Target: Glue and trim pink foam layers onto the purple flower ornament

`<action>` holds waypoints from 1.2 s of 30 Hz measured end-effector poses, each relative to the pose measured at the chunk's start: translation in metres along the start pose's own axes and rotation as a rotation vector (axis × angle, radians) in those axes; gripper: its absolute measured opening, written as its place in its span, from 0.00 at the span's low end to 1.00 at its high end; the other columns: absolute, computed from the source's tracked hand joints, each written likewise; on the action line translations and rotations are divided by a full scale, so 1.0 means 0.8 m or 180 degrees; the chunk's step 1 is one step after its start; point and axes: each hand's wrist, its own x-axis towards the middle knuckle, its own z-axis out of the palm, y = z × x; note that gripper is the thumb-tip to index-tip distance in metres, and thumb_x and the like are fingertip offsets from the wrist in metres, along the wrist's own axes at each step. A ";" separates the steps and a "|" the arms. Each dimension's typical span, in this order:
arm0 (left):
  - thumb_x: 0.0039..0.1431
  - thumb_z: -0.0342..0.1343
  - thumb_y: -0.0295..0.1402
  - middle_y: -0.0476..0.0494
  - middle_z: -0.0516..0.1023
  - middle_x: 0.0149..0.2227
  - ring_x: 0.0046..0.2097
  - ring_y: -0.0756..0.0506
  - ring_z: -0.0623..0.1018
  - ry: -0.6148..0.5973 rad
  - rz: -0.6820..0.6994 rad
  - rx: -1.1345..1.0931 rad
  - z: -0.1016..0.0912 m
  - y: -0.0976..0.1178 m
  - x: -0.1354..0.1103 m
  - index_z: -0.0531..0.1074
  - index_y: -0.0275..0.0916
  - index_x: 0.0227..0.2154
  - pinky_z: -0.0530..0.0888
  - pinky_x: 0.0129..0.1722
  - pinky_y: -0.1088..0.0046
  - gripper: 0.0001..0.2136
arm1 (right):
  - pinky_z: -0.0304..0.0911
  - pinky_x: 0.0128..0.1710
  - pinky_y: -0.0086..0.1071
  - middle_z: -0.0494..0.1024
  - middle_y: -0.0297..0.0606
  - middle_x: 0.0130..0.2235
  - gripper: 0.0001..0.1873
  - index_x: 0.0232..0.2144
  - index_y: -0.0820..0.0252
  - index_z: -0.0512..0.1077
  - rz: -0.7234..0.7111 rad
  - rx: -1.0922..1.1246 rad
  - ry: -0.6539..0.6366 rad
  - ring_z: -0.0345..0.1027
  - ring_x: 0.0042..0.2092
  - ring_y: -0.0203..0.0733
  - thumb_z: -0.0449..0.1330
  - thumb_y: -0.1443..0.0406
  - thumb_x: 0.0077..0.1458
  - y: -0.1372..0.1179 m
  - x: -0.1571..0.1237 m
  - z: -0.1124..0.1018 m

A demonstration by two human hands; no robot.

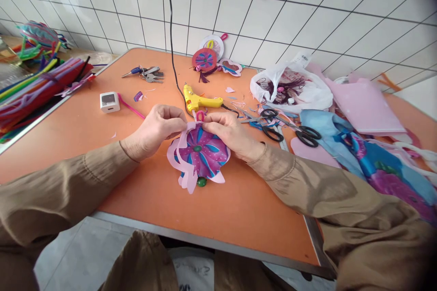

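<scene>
A round purple and blue foam ornament (202,152) with pale pink edging lies on the orange table (102,136) in front of me. My left hand (155,129) is closed in a pinch on its upper left rim. My right hand (228,132) is closed on its upper right rim, by a small pink loop (200,116) at the top. A green bead (197,148) sits at the ornament's centre and another green bead (201,182) shows under its lower edge.
A yellow glue gun (200,101) lies just behind my hands, its black cord running up the tiled wall. Black scissors (290,128) and foam sheets lie right. Pipe cleaners (30,91) are stacked left, near a white box (109,102) and keys (146,73). Finished ornaments (205,60) stand at back.
</scene>
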 end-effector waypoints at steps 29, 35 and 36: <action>0.37 0.51 0.30 0.52 0.59 0.12 0.18 0.55 0.56 0.0276 0.0218 0.0446 -0.001 0.007 -0.005 0.64 0.36 0.11 0.50 0.18 0.76 0.06 | 0.50 0.23 0.27 0.67 0.28 0.22 0.09 0.21 0.61 0.68 0.0147 0.0226 0.0066 0.54 0.23 0.29 0.61 0.61 0.43 0.000 0.000 0.002; 0.43 0.54 0.33 0.53 0.61 0.15 0.20 0.55 0.59 0.0071 0.0407 0.0840 0.005 0.001 -0.006 0.65 0.36 0.14 0.54 0.19 0.77 0.09 | 0.54 0.25 0.28 0.68 0.30 0.23 0.12 0.22 0.61 0.69 -0.0073 -0.0003 0.0021 0.57 0.24 0.31 0.62 0.58 0.46 0.002 -0.001 0.004; 0.45 0.55 0.34 0.53 0.60 0.14 0.20 0.55 0.59 0.0072 0.0448 0.0898 0.005 0.000 -0.007 0.64 0.36 0.14 0.54 0.19 0.77 0.11 | 0.55 0.25 0.28 0.68 0.30 0.23 0.13 0.23 0.61 0.69 -0.0089 -0.0014 -0.0012 0.58 0.25 0.31 0.63 0.57 0.47 0.003 -0.001 0.004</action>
